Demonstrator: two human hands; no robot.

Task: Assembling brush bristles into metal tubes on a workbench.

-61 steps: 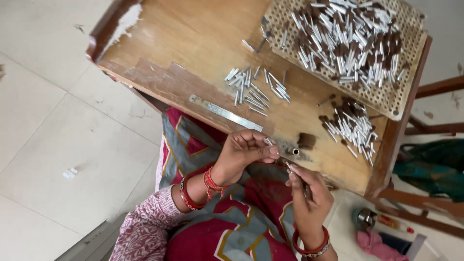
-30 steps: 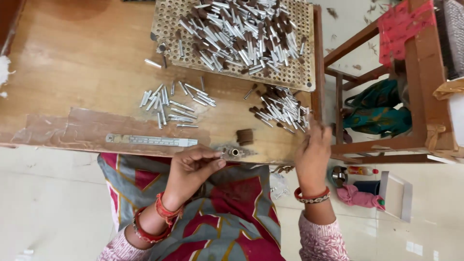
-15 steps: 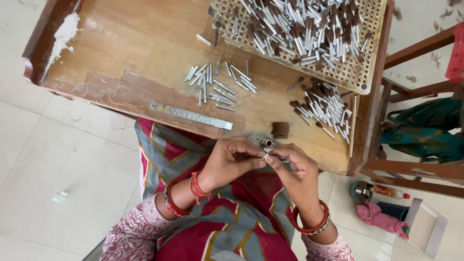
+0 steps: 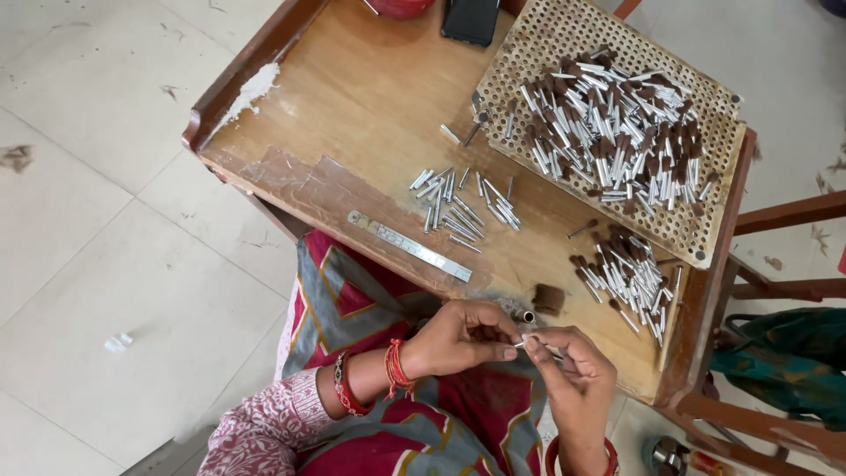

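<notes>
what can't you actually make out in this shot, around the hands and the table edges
- Head view: the small silver piece pinched between the left hand and right hand is mostly covered by fingertips; its shape is unclear.
- Red object and dark phone-like slab are cut off by the top edge.
- The right wrist's red bangle is cut by the bottom edge.
- The small metal tube at the table rim is too small to tell.

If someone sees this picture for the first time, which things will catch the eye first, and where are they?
The eye goes first to the perforated tray at the far right of the wooden table, heaped with small silver tubes with brown tips. Next come the two hands at the near edge: the left hand and the right hand meet fingertip to fingertip around one small silver piece. Two loose piles lie between, plain silver tubes mid-table and brown-tipped ones at the right.
</notes>
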